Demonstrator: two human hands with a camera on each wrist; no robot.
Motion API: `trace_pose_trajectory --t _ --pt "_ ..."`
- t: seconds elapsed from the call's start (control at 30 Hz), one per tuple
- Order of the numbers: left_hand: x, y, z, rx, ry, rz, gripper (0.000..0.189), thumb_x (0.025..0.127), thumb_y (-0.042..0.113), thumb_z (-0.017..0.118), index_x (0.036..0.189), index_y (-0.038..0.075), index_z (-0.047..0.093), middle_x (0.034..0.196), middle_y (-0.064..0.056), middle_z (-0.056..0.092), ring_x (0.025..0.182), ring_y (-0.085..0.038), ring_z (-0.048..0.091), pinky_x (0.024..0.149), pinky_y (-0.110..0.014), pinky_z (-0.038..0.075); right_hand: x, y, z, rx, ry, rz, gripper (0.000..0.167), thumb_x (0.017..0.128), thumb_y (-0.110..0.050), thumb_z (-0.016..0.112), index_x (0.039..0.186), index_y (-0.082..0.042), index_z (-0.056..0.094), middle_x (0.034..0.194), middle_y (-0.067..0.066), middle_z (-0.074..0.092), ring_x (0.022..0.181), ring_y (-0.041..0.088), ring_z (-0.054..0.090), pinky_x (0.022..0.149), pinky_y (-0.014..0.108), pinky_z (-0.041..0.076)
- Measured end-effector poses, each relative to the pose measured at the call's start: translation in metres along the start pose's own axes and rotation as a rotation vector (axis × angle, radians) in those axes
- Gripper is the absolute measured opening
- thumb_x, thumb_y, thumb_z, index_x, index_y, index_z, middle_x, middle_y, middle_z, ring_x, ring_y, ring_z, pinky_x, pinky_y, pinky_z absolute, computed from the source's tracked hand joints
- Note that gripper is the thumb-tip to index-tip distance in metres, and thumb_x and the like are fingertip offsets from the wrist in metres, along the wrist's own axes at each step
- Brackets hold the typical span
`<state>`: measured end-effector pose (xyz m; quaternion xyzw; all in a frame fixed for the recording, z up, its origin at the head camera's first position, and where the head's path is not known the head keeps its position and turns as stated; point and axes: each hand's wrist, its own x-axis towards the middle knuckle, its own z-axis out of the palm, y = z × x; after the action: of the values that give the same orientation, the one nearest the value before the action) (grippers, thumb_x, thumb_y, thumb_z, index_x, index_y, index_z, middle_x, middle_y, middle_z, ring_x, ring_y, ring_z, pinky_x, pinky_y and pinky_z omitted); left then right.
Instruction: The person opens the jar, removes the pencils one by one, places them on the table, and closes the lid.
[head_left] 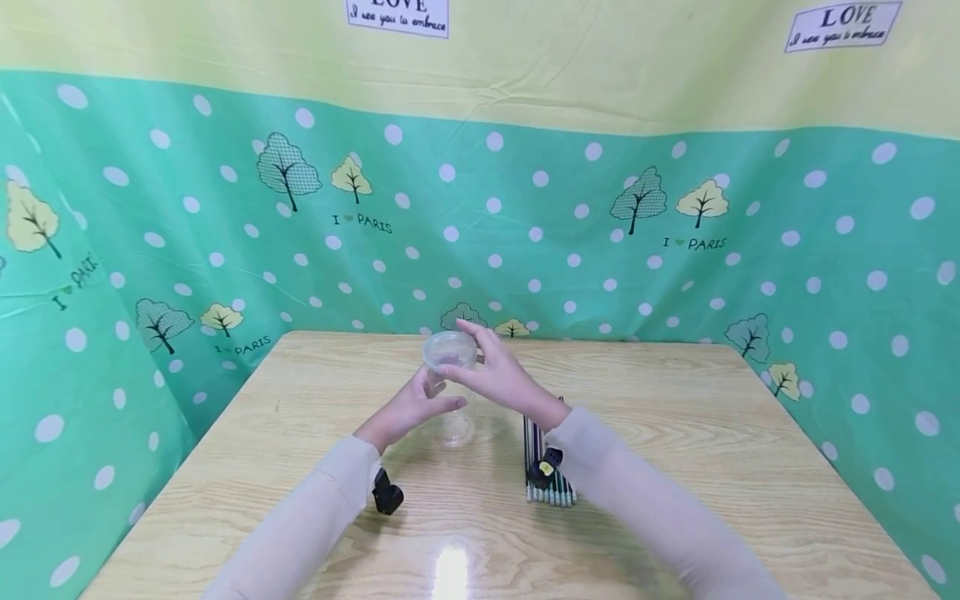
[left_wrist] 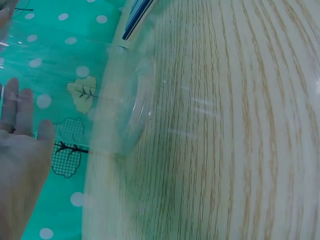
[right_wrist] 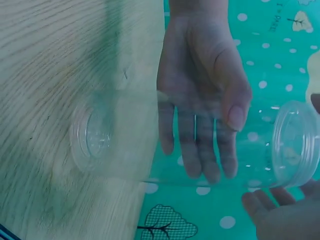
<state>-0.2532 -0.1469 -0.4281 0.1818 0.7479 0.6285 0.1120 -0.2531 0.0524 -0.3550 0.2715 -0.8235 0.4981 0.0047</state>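
Note:
A clear plastic jar (head_left: 455, 427) stands upright at the middle of the table, with its base close to the wood. My left hand (head_left: 411, 410) holds the jar's body from the left; in the right wrist view its fingers show through the transparent wall, with the thumb on the near side. At the top, my right hand (head_left: 501, 372) grips the round clear lid (right_wrist: 300, 145), thumb at the near rim and fingers around the far side. The jar (left_wrist: 120, 100) looks see-through in the left wrist view, with nothing visible inside.
Several dark, slim pencils (head_left: 551, 493) with pale ends lie side by side under my right forearm. Black wrist devices sit on both sleeves. Behind the wooden table (head_left: 675, 433) hangs a green and yellow dotted curtain (head_left: 540, 217).

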Motion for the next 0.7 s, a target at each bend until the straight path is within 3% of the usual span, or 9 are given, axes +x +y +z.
trace_pose_trajectory --t 0.13,0.33,0.5,0.7 --pt "0.001 0.002 0.001 0.009 -0.012 0.005 0.095 0.089 0.029 0.077 0.160 0.035 0.013 0.165 0.000 0.018 0.149 -0.038 0.016 0.115 -0.063 0.022 0.005 0.007 -0.006 0.095 -0.127 0.007 0.082 0.092 -0.043 0.072 0.159 -0.029 0.026 0.157 0.004 0.031 0.138 0.026 0.039 0.107 0.054 0.040" --pt "0.000 0.002 0.001 0.012 -0.021 0.018 0.096 0.090 0.028 0.077 0.160 0.036 0.011 0.165 0.000 0.020 0.150 -0.036 0.016 0.116 -0.061 0.021 0.010 0.014 -0.014 0.155 -0.230 0.026 0.080 0.092 -0.047 0.070 0.158 -0.032 0.027 0.147 -0.001 0.045 0.132 0.025 0.048 0.105 0.052 0.043" --pt "-0.001 0.002 0.000 0.014 -0.010 0.012 0.096 0.089 0.031 0.077 0.159 0.038 0.012 0.165 0.002 0.020 0.149 -0.036 0.017 0.115 -0.063 0.022 0.010 0.012 -0.013 0.115 -0.198 0.017 0.081 0.090 -0.049 0.072 0.157 -0.031 0.031 0.147 -0.003 0.046 0.132 0.025 0.048 0.104 0.049 0.044" --pt "-0.002 0.002 0.001 0.015 0.006 0.011 0.095 0.088 0.032 0.078 0.158 0.040 0.015 0.163 0.006 0.024 0.149 -0.034 0.019 0.115 -0.062 0.022 0.005 0.007 0.000 0.003 -0.058 -0.033 0.082 0.091 -0.044 0.073 0.156 -0.014 0.034 0.153 0.005 0.042 0.135 0.024 0.044 0.107 0.043 0.043"
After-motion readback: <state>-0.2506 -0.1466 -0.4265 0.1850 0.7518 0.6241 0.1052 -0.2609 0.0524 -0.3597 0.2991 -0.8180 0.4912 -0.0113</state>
